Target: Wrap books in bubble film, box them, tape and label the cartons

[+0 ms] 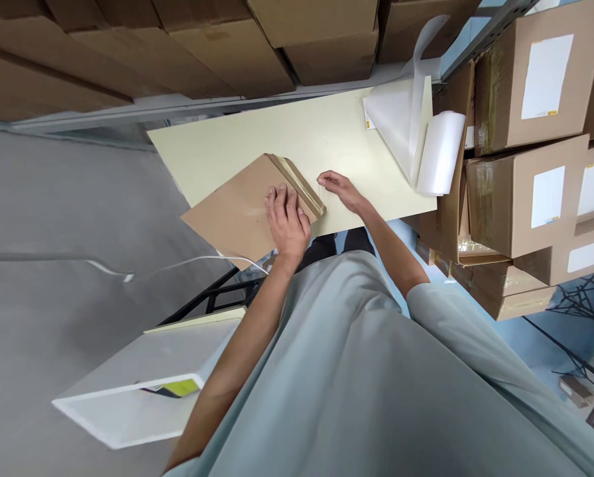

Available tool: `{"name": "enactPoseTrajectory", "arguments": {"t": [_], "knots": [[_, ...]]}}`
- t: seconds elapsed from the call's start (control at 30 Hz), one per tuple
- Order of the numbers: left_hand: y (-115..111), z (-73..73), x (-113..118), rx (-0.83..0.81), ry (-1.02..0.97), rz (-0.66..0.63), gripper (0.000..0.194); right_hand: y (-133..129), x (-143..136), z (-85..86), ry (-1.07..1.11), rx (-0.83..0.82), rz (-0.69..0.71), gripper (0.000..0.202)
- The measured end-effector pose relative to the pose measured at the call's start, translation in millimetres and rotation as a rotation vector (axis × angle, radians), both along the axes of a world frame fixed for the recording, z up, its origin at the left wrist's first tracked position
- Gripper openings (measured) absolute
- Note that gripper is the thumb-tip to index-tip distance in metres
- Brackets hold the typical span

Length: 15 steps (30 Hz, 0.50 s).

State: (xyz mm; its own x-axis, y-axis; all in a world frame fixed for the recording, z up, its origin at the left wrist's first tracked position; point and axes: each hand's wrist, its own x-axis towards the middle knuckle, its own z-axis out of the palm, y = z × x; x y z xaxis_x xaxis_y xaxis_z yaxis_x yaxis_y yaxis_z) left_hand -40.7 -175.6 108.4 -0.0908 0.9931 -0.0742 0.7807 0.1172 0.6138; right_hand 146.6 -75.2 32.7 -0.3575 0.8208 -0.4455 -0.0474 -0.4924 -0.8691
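A brown cardboard box [237, 205] lies on the pale yellow table [297, 126], its left part reaching past the table's edge. Tape runs along the box's right side. My left hand [288, 218] rests on top of the box near that side, fingers stretched out and slightly spread. Just right of the box, above the table, is my right hand [341, 188], its fingers bent toward the taped side. The right fingertips are close together near a thin strand, too small to make out.
A white roll of wrap [441, 152] lies at the table's right end, a loose sheet trailing from it. Stacked cartons [530, 192] stand at the right, more boxes [227, 53] behind. A white bin [128, 411] and a white cable [202, 258] are at the left.
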Motion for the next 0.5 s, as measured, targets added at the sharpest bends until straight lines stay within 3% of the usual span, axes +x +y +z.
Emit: {"name": "enactPoseTrajectory", "arguments": {"t": [0.13,0.23,0.33,0.5], "knots": [[0.2,-4.3,-1.5,0.014,0.013,-0.010,0.055,-15.8,-47.8,-8.3,-0.061,-0.079,-0.044,0.052],[0.9,-6.2,-0.9,0.029,0.016,0.001,0.056,-20.5,-71.3,-8.2,-0.145,-0.118,-0.151,0.067],[2.0,-4.2,0.9,0.016,-0.020,0.018,0.056,-23.1,-66.2,3.3,-0.221,-0.148,-0.208,0.089],[4.2,0.4,3.1,0.026,-0.070,0.004,0.054,-50.6,-37.2,37.8,-0.387,-0.051,-0.230,0.092]]}}
